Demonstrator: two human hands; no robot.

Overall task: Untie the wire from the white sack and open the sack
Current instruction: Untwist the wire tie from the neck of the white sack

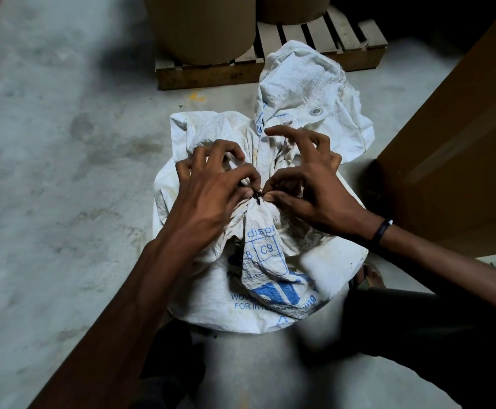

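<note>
The white sack (270,273) stands on the concrete floor (64,172), its neck gathered into a tight bunch at the top and its loose mouth flopped over on the far side of that bunch. A short dark wire (257,196) sits at the gathered neck. The left hand (211,196) pinches the wire from the left of the neck with thumb and forefinger, its other fingers curled over the crumpled cloth. The right hand (305,187) pinches at the same knot from the right, its remaining fingers splayed and bent above the sack. The two hands nearly touch at the wire. Beyond the sack lies a wooden pallet (323,45) carrying a brown cardboard roll (199,25). Right of the sack stands a brown carton (453,149).
</note>
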